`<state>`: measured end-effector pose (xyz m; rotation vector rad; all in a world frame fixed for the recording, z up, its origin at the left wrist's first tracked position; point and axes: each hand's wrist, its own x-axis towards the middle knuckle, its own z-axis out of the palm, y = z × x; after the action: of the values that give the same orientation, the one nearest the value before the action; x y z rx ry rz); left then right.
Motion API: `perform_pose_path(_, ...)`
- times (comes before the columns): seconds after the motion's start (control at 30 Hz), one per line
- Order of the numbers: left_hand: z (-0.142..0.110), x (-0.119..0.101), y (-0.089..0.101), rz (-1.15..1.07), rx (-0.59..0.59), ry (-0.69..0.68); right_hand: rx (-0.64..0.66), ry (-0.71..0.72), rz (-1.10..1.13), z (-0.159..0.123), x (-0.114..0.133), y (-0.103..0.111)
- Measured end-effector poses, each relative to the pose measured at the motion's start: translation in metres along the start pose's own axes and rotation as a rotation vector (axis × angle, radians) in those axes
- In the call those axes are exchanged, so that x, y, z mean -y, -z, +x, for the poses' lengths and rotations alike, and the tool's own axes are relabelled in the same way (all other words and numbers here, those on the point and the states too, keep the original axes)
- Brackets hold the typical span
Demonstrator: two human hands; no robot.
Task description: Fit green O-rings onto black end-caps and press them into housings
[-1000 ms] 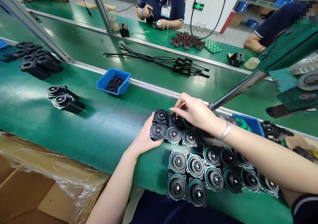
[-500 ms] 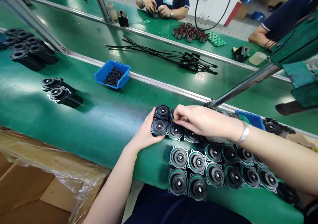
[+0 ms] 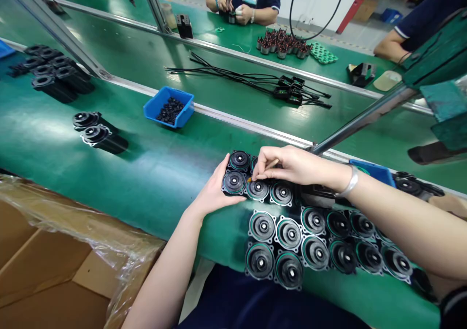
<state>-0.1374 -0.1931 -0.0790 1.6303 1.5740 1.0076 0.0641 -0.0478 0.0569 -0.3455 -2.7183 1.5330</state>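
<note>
My left hand [image 3: 215, 192] curls around the left end of a small block of round-faced black motor housings, thumb in front and fingers behind. It presses against the front left housing [image 3: 234, 181], which has a green sealing ring. Between the pinched fingers of my right hand [image 3: 272, 166] is a thin wooden stick [image 3: 273, 163] with an orange-yellow tip. That tip lies at the rim between the front left housing and its neighbour [image 3: 258, 188]. The right hand partly hides the back row. Another housing [image 3: 281, 192] stands to the right.
Nearer me stand two rows of similar housings [image 3: 263, 226]. Two more housings [image 3: 104, 137] lie to the left, behind which is a blue bin [image 3: 170, 106] of small black parts. A metal post [image 3: 359, 117] slants at right. An open carton [image 3: 47, 265] is at lower left. Co-workers sit opposite.
My right hand has shifted slightly, bringing the stick's tip down and left to the front row's rim; more of the stick shows. My left hand keeps its hold. The view has shifted slightly.
</note>
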Motion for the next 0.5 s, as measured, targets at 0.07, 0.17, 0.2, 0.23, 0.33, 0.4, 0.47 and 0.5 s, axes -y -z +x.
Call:
perform_pose_path(0.07,0.000,0.001,-0.001,0.008,-0.004,-0.005,-0.007,-0.007,-0.009,0.008,-0.003,0.002)
perform_pose_path(0.17,0.001,0.001,-0.001,0.021,-0.015,-0.007,-0.025,-0.041,-0.083,0.014,-0.002,0.005)
perform_pose_path(0.2,0.002,0.001,-0.001,0.026,-0.018,-0.006,-0.031,-0.051,-0.111,0.015,-0.001,0.006)
perform_pose_path(0.23,0.002,0.000,-0.001,0.030,-0.020,-0.007,-0.038,-0.057,-0.140,0.014,0.000,0.005)
perform_pose_path(0.33,0.003,0.000,-0.002,0.043,-0.021,-0.015,-0.070,-0.075,-0.208,0.008,0.003,0.004)
perform_pose_path(0.4,0.004,0.000,-0.002,0.048,-0.022,-0.019,-0.097,-0.093,-0.232,0.000,0.005,0.001)
perform_pose_path(0.47,0.003,0.000,-0.002,0.047,-0.026,-0.024,-0.127,-0.119,-0.258,-0.011,0.007,-0.002)
perform_pose_path(0.5,0.003,0.000,-0.002,0.044,-0.029,-0.030,-0.147,-0.137,-0.275,-0.016,0.008,-0.005)
